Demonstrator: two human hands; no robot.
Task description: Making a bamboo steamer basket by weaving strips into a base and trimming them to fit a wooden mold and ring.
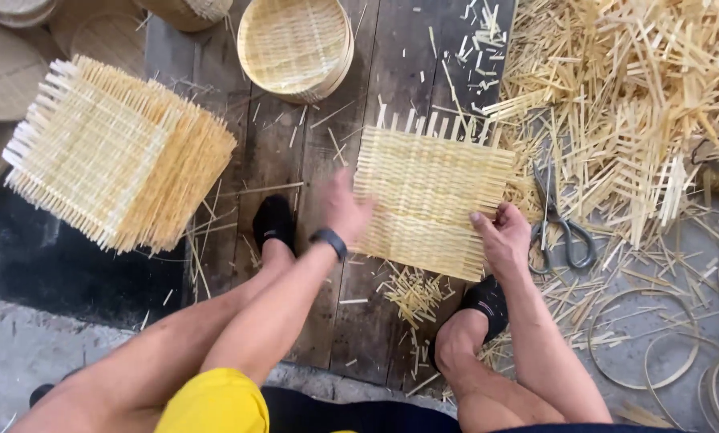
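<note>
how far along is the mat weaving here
Done: a stack of woven mats lies on the left, beside a pile of round baskets. In hand: the left hand and right hand hold one mat flat on the boards, its strip ends untrimmed. Left: scissors lie unused; loose strips remain.

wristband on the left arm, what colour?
Black, a dark band on the wrist just behind the left hand, which touches the pale woven bamboo mat. Head view.

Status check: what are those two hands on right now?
Left hand and right hand both gripping the woven bamboo mat. Scissors beside right hand. Nothing blocking.
</note>
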